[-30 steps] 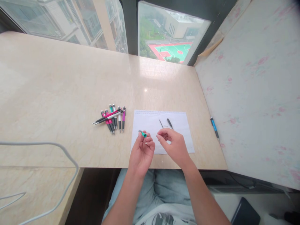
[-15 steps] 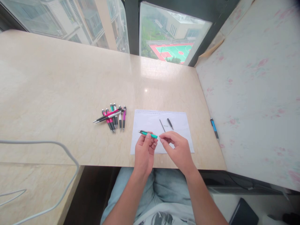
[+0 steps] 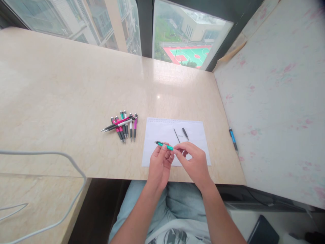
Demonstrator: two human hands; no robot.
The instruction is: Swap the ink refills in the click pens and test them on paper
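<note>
My left hand [image 3: 160, 164] pinches a teal pen barrel [image 3: 164, 145] over the near edge of a white sheet of paper [image 3: 165, 132]. My right hand [image 3: 194, 162] is closed in a pinch at the barrel's right end; what its fingertips hold is too small to make out. On the paper behind my hands lie a thin dark refill [image 3: 176, 135] and a short black pen part [image 3: 185, 133].
A bunch of several pens [image 3: 123, 124], pink, teal and white, lies left of the paper on the beige marble table [image 3: 63, 84]. A blue pen [image 3: 233, 138] lies on the flowered cloth surface at the right. A white cable [image 3: 63, 162] loops at the left.
My left hand turned the teal barrel from end-on to lying level. My right hand moved in until its fingertips met the barrel's right end.
</note>
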